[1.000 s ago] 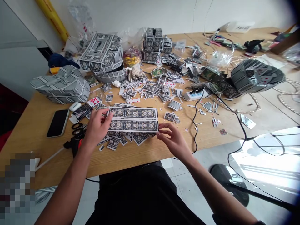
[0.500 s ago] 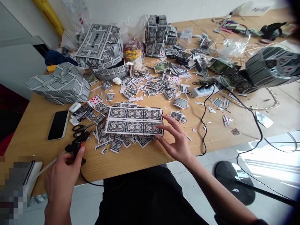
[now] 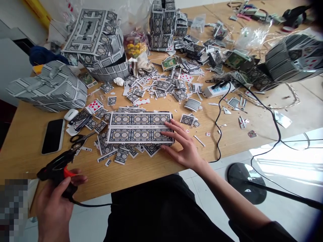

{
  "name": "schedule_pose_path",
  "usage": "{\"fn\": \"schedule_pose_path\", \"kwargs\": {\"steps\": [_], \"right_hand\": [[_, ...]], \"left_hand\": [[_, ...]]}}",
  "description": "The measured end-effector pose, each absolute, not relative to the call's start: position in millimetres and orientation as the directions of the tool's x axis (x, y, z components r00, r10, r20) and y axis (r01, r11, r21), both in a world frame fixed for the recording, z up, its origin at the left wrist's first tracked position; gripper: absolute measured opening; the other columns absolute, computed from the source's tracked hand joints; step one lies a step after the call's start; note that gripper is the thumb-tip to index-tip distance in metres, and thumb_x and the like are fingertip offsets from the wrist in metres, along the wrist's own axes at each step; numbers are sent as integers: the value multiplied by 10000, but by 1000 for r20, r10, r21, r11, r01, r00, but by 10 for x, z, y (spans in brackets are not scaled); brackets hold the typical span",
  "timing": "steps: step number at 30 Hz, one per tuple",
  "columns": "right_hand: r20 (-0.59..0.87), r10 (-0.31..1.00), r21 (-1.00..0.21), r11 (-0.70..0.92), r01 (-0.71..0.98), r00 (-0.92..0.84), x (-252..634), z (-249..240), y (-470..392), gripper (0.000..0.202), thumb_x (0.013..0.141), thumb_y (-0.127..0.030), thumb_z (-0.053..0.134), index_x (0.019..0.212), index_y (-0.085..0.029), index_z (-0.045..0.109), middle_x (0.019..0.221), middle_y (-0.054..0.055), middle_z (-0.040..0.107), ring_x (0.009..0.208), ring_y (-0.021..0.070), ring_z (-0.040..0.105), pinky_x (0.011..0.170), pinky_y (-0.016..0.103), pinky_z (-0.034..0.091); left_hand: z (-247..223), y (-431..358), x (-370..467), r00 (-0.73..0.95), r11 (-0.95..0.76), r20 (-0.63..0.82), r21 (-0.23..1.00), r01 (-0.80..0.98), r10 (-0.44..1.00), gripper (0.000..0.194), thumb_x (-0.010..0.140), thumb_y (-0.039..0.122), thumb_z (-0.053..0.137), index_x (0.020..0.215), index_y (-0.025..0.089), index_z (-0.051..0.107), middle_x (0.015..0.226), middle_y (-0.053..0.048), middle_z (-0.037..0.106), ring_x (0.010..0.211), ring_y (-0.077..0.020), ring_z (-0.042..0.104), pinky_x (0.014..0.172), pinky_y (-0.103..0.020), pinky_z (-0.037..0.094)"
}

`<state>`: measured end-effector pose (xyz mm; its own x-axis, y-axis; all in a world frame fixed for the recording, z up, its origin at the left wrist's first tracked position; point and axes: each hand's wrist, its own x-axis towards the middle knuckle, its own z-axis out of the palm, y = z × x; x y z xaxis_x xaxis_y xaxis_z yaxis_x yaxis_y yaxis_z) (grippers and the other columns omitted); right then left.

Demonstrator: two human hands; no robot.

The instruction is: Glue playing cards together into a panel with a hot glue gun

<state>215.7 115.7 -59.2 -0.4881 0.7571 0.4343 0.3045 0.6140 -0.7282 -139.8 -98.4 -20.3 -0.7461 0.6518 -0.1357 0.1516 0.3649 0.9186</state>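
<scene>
My left hand (image 3: 57, 205) is wrapped around the handle of a black hot glue gun (image 3: 54, 171) with an orange trigger, held over the table's near left edge. A flat panel of playing cards (image 3: 140, 135), joined in two rows with patterned backs up, lies on loose cards in front of me. The spread fingers of my right hand (image 3: 183, 144) rest on the panel's right end, thumb by its near corner. Black scissors (image 3: 78, 138) lie just beyond the glue gun, left of the panel.
Card-built shapes stand around: a boxy one (image 3: 93, 40), a pointed one (image 3: 52, 87), an upright one (image 3: 163, 27) and a rounded one (image 3: 290, 60). Card scraps (image 3: 164, 85) litter the middle. A phone (image 3: 52, 136), a power strip (image 3: 218, 90) and a black cable (image 3: 220, 124) lie on the table.
My left hand has lifted the glue gun off from beside the scissors and turned it, its body now farther left and nearer me. My right hand stays at the panel's right end.
</scene>
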Motion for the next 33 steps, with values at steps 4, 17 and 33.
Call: {"fn": "schedule_pose_path", "kwargs": {"steps": [4, 17, 33], "right_hand": [[452, 752, -730, 621, 285, -480, 2182, -591, 1153, 450, 941, -318, 844, 1378, -353, 744, 1610, 61, 644, 1595, 363, 506, 1293, 700, 468], [469, 774, -726, 612, 314, -425, 2252, -639, 1070, 456, 950, -297, 837, 1388, -368, 733, 1572, 71, 676, 1507, 357, 610, 1242, 669, 537], [453, 788, -725, 598, 342, -418, 2250, -763, 1012, 628, 984, -316, 815, 1560, -370, 572, 1718, 126, 503, 1547, 332, 565, 1171, 571, 618]], "left_hand": [[-113, -792, -1193, -755, 254, -257, 959, -124, 603, 179, 737, 370, 813, 808, 262, 688, 845, -11, 720, 574, -159, 583, 374, -288, 428], [-79, -241, -302, -333, 386, -388, 920, -75, 859, 262, 849, 442, 813, 887, 200, 721, 803, -55, 752, 511, -123, 546, 395, -251, 418], [-45, -4, -90, -278, 385, -306, 874, 298, 910, 331, 903, 542, 785, 861, 219, 726, 675, 9, 678, 538, -127, 578, 534, -269, 495]]}}
